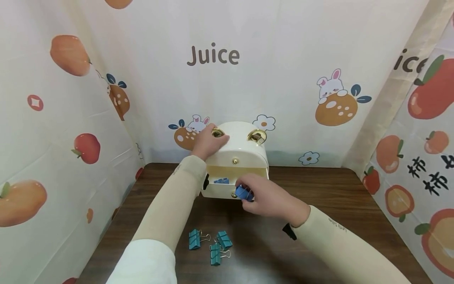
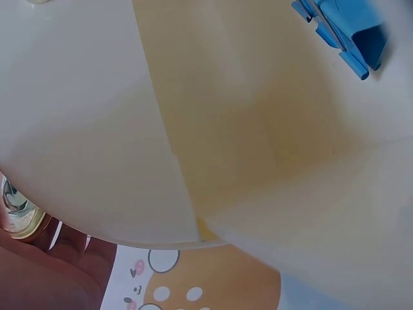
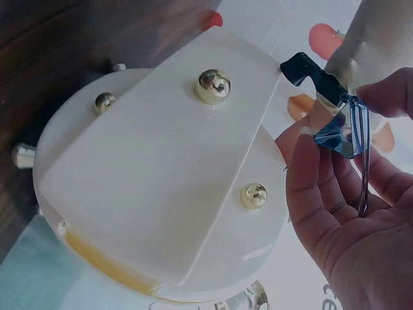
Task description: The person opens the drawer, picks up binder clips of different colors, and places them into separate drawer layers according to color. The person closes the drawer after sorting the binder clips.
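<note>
A white drawer box with gold knobs and two gold-rimmed round eyes stands at the back of the table. My left hand grips its top left around one gold eye. The lower drawer is pulled out, and blue binder clip metal shows inside; the left wrist view has a blue clip on the drawer floor. In front of the drawer's right part, my right hand pinches a blue binder clip between thumb and fingers. Its wire handles point toward the palm.
Three teal binder clips lie close together on the dark wooden table, nearer to me than the box. A printed fabric curtain hangs behind and at both sides. The upper drawer's gold knob sits above the pulled-out drawer.
</note>
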`<move>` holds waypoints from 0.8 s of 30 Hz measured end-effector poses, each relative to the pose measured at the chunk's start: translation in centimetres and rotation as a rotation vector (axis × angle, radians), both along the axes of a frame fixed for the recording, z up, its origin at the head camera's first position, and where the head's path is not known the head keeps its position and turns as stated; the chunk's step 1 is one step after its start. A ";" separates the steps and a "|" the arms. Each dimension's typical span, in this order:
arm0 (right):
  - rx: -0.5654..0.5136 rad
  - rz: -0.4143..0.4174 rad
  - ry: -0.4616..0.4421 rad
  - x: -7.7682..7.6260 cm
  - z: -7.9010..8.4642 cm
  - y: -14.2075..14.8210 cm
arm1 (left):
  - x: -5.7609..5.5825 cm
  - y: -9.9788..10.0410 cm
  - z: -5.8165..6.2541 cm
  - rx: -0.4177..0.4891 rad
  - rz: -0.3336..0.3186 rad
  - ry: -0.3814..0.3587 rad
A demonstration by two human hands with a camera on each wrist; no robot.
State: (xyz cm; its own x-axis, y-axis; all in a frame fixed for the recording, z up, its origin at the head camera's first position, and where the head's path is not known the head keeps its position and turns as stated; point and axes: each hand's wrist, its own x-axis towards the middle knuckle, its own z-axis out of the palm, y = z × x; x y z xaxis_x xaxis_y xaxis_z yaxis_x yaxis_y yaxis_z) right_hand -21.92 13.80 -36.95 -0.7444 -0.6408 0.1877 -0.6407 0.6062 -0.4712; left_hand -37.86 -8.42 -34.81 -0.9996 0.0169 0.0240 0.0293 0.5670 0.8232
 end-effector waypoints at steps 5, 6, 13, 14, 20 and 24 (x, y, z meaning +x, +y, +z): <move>0.050 0.010 0.036 -1.1 0.9 -0.5 | 0.1 -0.1 0.0 -0.003 -0.005 0.004; 0.066 0.006 0.045 -1.2 1.1 -0.6 | 0.1 -0.1 0.0 -0.003 -0.005 0.002; 0.167 0.029 0.128 -2.3 2.0 -0.7 | -0.2 -0.1 -0.1 -0.017 -0.005 -0.001; 0.181 0.030 0.147 -2.5 2.0 -0.5 | -0.2 -0.1 -0.1 -0.019 -0.003 -0.001; 0.244 -0.006 0.194 -3.8 2.4 0.5 | -0.2 0.0 -0.1 -0.019 -0.004 -0.006; 0.258 -0.004 0.187 -4.3 2.6 0.9 | -0.1 0.0 0.0 -0.027 0.000 -0.010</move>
